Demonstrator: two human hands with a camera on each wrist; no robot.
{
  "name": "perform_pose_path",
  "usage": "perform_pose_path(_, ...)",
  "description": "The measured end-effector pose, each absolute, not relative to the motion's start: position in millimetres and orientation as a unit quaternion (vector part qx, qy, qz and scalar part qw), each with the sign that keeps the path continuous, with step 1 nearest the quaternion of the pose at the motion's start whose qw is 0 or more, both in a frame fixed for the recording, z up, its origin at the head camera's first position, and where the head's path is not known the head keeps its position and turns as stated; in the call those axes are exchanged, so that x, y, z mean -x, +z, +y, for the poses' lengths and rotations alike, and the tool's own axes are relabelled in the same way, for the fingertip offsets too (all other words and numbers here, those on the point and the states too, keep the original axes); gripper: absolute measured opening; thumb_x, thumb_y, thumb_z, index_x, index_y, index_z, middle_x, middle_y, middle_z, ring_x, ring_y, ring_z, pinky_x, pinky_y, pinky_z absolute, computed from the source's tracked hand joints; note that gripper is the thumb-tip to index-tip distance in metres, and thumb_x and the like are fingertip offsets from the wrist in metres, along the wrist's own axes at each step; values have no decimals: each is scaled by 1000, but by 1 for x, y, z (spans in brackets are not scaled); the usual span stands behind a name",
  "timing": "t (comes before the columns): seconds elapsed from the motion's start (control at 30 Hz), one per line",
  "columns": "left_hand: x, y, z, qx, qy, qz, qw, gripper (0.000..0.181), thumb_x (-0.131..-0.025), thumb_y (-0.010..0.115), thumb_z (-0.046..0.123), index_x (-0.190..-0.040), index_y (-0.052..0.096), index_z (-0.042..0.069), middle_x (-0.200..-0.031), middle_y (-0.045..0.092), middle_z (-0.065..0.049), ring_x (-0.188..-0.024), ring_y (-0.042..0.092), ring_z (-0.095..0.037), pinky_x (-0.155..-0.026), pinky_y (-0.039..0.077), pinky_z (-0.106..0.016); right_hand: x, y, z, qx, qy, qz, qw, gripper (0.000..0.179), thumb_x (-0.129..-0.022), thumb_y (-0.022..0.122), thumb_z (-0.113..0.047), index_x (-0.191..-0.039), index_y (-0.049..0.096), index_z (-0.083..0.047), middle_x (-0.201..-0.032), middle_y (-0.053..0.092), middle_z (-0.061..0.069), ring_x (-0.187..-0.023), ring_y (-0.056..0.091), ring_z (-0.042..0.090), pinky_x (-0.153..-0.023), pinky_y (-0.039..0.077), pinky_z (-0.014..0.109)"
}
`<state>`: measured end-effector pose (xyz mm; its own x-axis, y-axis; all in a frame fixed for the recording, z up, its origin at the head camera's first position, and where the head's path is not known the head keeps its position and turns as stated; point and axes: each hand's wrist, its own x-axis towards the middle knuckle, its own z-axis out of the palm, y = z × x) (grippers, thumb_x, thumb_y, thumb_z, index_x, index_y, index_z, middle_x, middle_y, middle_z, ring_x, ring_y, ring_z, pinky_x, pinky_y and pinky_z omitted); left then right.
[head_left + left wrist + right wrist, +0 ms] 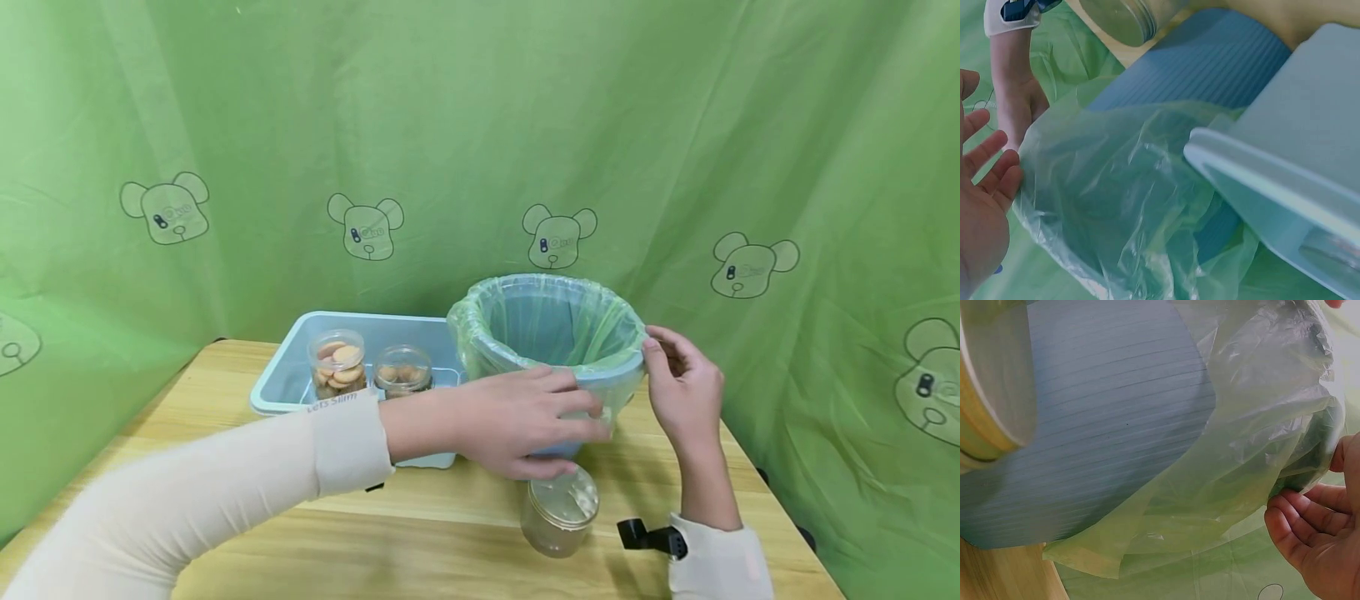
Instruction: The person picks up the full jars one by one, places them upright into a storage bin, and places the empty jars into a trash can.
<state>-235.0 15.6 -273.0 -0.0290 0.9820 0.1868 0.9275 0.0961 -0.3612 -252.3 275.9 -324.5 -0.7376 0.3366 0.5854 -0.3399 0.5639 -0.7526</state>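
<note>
A blue ribbed trash bin (pixel 1116 406) stands on the table, lined with a thin translucent green garbage bag (pixel 480 329). The bag's edge is folded over the rim and hangs loosely down the outside. At the right of the rim, my right hand (pixel 686 387) pinches the bag's edge between thumb and fingers. My left hand (pixel 528 421) reaches across the front of the bin with its fingers spread and relaxed, holding nothing. In the left wrist view, its fingers (pixel 985 144) are beside the bagged rim.
A clear lidded jar (pixel 558 510) stands in front of the bin, under the left hand in the head view. To the left, a light blue tray (pixel 268 392) holds a jar of round cookies (pixel 337 364) and another jar of brown pieces (pixel 403 368). A green curtain (pixel 450 125) hangs behind.
</note>
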Motion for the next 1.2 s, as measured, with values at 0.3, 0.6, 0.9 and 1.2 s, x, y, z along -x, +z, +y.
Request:
perform_pose_path(0.3,232,-294,24,673,90,-711,184,51,-105,50,46,-149,53,21,-141,54,1,-113,49,-17,-96,44,-28,252,-325,277,1,465,-807,363,33,-104,61,-30,-126,72,-9,-92,68,-9,-79,62,6,-66,48,14)
perform_pose_path(0.6,236,-324,30,673,87,-716,162,51,-105,49,48,-149,52,22,-144,52,2,-116,48,-14,-92,44,-25,252,-325,276,-2,463,-808,365,33,-104,61,-30,-126,72,-8,-93,68,-10,-80,62,6,-67,48,14)
perform_pose_path(0.9,242,-357,36,672,85,-723,140,51,-105,48,49,-149,51,24,-143,52,3,-114,48,-14,-92,45,-25,253,-325,275,-4,466,-805,368,34,-103,61,-29,-126,72,-7,-93,68,-11,-79,62,6,-68,48,13)
perform_pose_path(1.2,246,-377,45,649,110,-748,85,60,-105,42,58,-157,37,29,-157,40,3,-127,44,-14,-109,40,-28,252,-324,275,-2,466,-807,362,34,-104,60,-29,-127,72,-7,-95,69,-6,-80,63,6,-68,49,13)
